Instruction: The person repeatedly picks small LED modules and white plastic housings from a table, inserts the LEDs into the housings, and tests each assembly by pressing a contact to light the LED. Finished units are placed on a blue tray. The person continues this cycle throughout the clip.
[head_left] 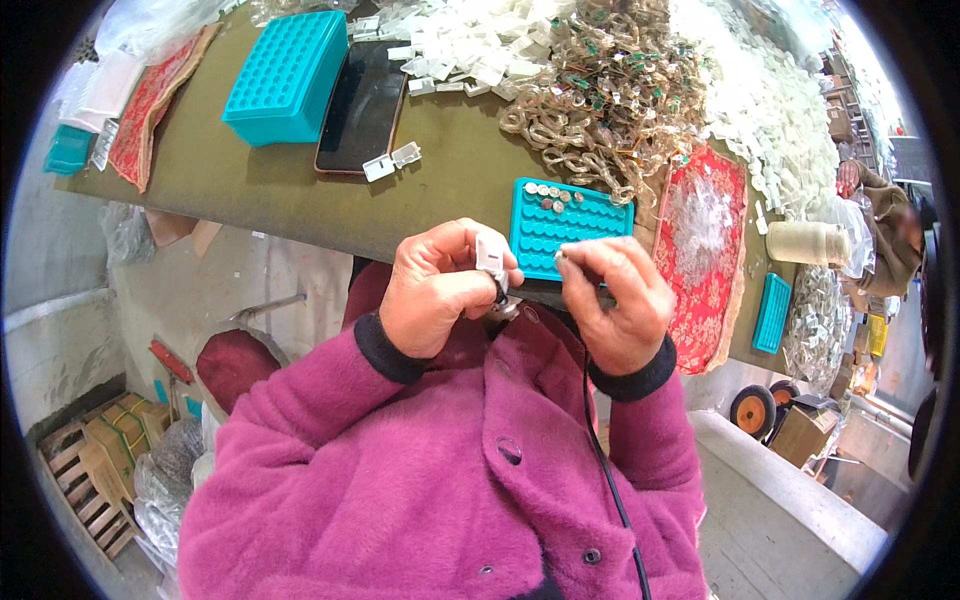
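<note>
My left hand (pixel 432 285) is closed around a small white plastic piece (pixel 491 252) with a slot in it, just past the table's front edge. To its right, my right hand (pixel 622 300) has thumb and forefinger pinched together; a tiny pale thing shows at the fingertips, too small to name. Both hands are a short way apart in front of my chest. Behind and between them lies a shallow teal tray (pixel 580 228) with rows of round pockets. Several small round metallic parts (pixel 545 191) sit in its far rows. The right hand covers its near right corner.
A teal block of stacked trays (pixel 285 80) stands at the far left beside a dark phone (pixel 362 110). White plastic pieces (pixel 470 45) and tangled clear-and-brown parts (pixel 610 100) are heaped behind. A red patterned cloth (pixel 700 260) lies right. Another person (pixel 885 215) is far right.
</note>
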